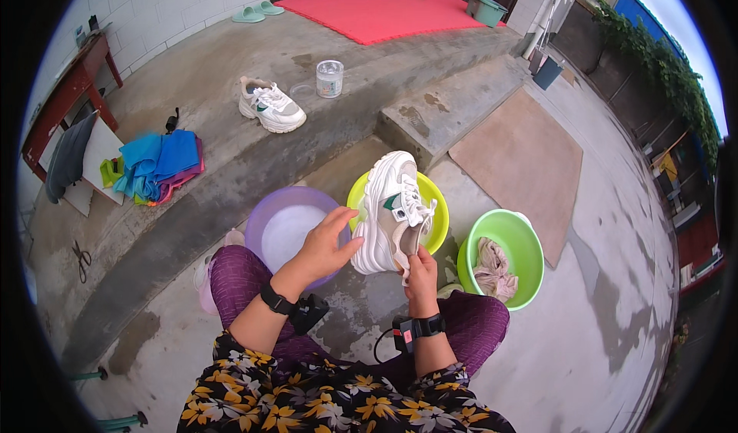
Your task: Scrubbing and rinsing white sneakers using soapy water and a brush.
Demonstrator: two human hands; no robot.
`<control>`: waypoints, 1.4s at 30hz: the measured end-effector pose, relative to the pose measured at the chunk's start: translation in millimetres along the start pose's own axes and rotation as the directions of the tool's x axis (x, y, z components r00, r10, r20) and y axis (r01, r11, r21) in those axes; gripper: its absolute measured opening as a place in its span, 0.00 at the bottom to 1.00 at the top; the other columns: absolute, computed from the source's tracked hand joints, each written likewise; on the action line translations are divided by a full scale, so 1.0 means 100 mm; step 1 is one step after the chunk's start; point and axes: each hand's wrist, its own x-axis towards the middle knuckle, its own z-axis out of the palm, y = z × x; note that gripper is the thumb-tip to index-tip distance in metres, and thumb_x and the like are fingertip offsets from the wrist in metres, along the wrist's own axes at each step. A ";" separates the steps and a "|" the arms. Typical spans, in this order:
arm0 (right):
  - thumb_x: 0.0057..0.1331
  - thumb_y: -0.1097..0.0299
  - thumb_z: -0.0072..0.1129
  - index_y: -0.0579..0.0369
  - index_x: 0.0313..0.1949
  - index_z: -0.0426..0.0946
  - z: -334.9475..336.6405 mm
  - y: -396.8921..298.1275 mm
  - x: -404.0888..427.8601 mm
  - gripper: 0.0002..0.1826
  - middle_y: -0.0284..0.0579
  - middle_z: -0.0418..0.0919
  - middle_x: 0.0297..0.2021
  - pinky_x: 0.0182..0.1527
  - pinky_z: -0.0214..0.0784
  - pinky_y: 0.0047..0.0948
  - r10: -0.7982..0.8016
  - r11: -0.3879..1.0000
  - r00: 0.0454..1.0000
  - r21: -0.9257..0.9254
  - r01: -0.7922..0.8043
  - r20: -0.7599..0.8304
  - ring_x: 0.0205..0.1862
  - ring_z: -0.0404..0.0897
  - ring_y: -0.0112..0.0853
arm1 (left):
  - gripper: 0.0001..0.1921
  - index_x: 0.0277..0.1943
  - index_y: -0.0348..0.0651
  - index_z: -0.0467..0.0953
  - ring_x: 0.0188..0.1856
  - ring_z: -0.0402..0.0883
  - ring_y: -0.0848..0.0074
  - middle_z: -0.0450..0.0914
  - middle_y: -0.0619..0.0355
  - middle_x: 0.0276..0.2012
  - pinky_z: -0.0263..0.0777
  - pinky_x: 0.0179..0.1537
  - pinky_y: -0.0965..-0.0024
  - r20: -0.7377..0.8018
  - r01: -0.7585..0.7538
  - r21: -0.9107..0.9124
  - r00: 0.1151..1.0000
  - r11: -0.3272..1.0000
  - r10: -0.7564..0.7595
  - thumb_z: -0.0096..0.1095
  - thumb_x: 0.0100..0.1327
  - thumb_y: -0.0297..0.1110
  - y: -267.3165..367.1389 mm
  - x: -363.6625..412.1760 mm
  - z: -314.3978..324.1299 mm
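A white sneaker (pixel 387 214) with green and grey patches is held up with its toe pointing away from me. My right hand (pixel 422 271) grips it by the heel collar. Beside the sole is my left hand (pixel 324 240), fingers spread and holding nothing; whether its thumb touches the sole is unclear. Behind the shoe, partly hidden, stands a yellow basin (pixel 439 205). A purple basin (pixel 262 208) with whitish liquid in it sits to the left. On the right, a green bucket (pixel 501 220) contains a wet, pinkish cloth (pixel 493 269).
A matching sneaker (pixel 271 105) and a clear plastic jar (pixel 330 80) stand on the raised concrete ledge (pixel 340 116). Further left lie folded colourful fabrics (pixel 158 165) and scissors (pixel 81 261). A concrete step (pixel 450 107) rises beyond the yellow basin.
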 end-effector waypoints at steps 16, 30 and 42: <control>0.51 0.73 0.49 0.71 0.39 0.65 0.38 0.09 0.02 0.17 0.58 0.66 0.28 0.32 0.61 0.36 -0.626 0.516 0.756 -0.626 0.585 0.189 0.30 0.68 0.46 | 0.28 0.50 0.35 0.59 0.34 0.72 0.74 0.70 0.50 0.40 0.69 0.30 0.75 -0.091 0.248 -0.258 0.956 0.934 -0.279 0.60 0.48 0.37 -0.28 -0.23 0.44; 0.52 0.74 0.49 0.71 0.39 0.65 0.47 0.15 -0.17 0.16 0.54 0.64 0.27 0.31 0.60 0.32 -0.612 0.589 0.776 -0.566 0.577 0.154 0.28 0.67 0.42 | 0.28 0.50 0.34 0.58 0.36 0.69 0.77 0.64 0.53 0.45 0.70 0.30 0.78 -0.094 0.184 -0.193 0.974 0.964 -0.205 0.62 0.47 0.31 -0.17 -0.35 0.27; 0.51 0.75 0.48 0.69 0.40 0.64 0.41 0.32 -0.22 0.16 0.54 0.64 0.29 0.30 0.60 0.35 -0.570 0.590 0.805 -0.601 0.539 0.163 0.29 0.67 0.45 | 0.22 0.45 0.33 0.58 0.25 0.70 0.81 0.71 0.52 0.32 0.66 0.22 0.80 -0.037 0.408 -0.331 0.895 0.851 -0.444 0.58 0.51 0.32 -0.39 -0.41 0.37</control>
